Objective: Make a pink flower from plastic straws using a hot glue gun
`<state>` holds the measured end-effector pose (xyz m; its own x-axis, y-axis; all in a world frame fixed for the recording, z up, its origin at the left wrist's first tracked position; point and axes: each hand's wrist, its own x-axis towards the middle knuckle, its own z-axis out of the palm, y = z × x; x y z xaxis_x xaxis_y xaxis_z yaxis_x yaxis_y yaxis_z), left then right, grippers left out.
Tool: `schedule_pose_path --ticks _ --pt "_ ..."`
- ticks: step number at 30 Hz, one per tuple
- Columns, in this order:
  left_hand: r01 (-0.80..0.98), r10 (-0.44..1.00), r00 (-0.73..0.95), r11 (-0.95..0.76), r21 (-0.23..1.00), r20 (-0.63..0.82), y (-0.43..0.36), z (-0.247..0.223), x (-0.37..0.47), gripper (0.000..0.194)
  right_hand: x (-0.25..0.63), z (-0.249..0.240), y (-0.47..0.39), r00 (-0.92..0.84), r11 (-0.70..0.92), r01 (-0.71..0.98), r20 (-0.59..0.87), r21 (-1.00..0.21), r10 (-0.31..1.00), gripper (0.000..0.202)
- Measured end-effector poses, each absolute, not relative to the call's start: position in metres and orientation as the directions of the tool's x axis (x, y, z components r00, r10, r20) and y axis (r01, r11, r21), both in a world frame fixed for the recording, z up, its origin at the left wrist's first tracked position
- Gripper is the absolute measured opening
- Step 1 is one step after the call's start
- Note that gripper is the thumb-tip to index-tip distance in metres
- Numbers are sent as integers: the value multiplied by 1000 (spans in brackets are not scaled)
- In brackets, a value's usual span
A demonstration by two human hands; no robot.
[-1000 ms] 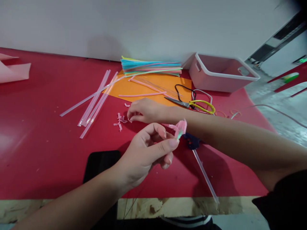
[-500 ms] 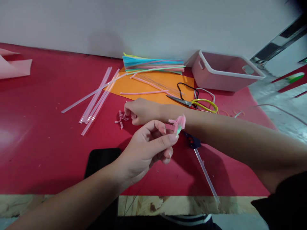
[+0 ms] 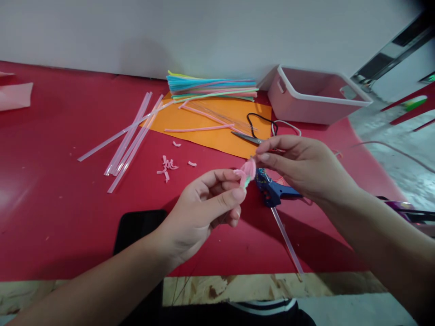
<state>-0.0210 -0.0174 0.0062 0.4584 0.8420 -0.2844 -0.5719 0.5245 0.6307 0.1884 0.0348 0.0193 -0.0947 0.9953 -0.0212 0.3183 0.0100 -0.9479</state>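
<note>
A small pink and green pipe-cleaner flower (image 3: 250, 169) is pinched between the thumb and fingers of my left hand (image 3: 210, 203). My right hand (image 3: 299, 165) has its thumb and forefinger pressed together right at the flower's upper end; whatever lies between them is too small to make out. Just below the right fingers rests a blue glue gun (image 3: 275, 190) with a clear glue stick (image 3: 287, 240) sticking out of its back. Several short pink pipe-cleaner pieces (image 3: 167, 165) lie on the red table left of my hands.
Clear glue sticks (image 3: 136, 136) lie crossed at the left. Behind, a bundle of pipe cleaners (image 3: 212, 86), orange paper (image 3: 204, 117) and scissors (image 3: 246, 137) are spread out. A pink bin (image 3: 306, 106) stands back right, and a black phone (image 3: 139, 226) lies near the front edge.
My right hand has left the short pink pieces and come back right to the flower's tip. The crossing right arm no longer covers the glue gun. My left hand still holds the flower.
</note>
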Motion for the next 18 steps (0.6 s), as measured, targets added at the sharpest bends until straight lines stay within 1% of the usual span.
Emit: schedule_pose_path --ticks 2,4,6,8,11,13,16,18 --pt "-558 845 423 528 641 -328 -16 8 -21 17 197 19 24 -61 -20 181 -32 -983 998 13" --pt "-546 842 389 537 644 -373 -15 9 -22 20 201 17 17 -69 -28 84 -34 -996 997 19" --pt "-538 838 376 546 643 -396 -13 8 -22 23 203 14 10 -79 -48 32 -51 -998 996 27" --pt "-536 838 378 545 645 -394 -13 7 -22 22 202 8 3 -100 -62 2 -62 -998 993 30" --pt "-517 832 393 552 654 -392 -13 4 -21 20 197 2 -8 -181 -54 -36 -47 -998 982 18" --pt "-478 820 414 566 672 -396 -14 4 -21 17 193 1 -14 -252 -85 -52 -69 -995 965 12" --pt "-411 800 446 582 702 -402 -14 3 -21 11 191 3 -19 -303 -144 -59 -120 -988 945 10" --pt "-391 795 452 585 711 -405 -14 3 -21 11 191 4 -21 -330 -158 -82 -123 -984 936 10"
